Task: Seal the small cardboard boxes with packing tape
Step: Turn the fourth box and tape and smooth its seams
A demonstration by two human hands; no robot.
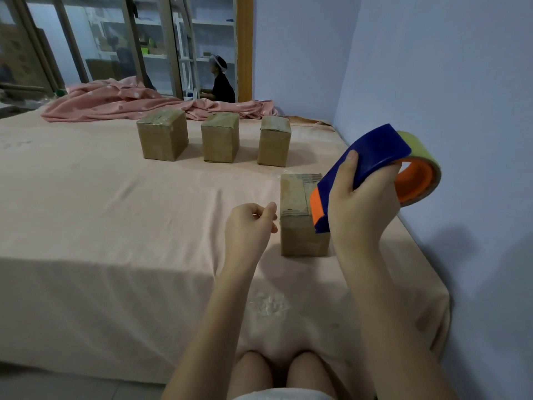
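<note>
Pink-sheeted bed carries three taped boxes in a far row. Nearest box, just beside my loosely curled, empty left hand, awaits sealing. Right hand grips tape dispenser above it. Next: lower tape onto the top seam.

open sheet left, three far boxes gapped, wall close right

Both forearms are bare, unsleeved; knees bare; a pale garment hem shows below.
</note>
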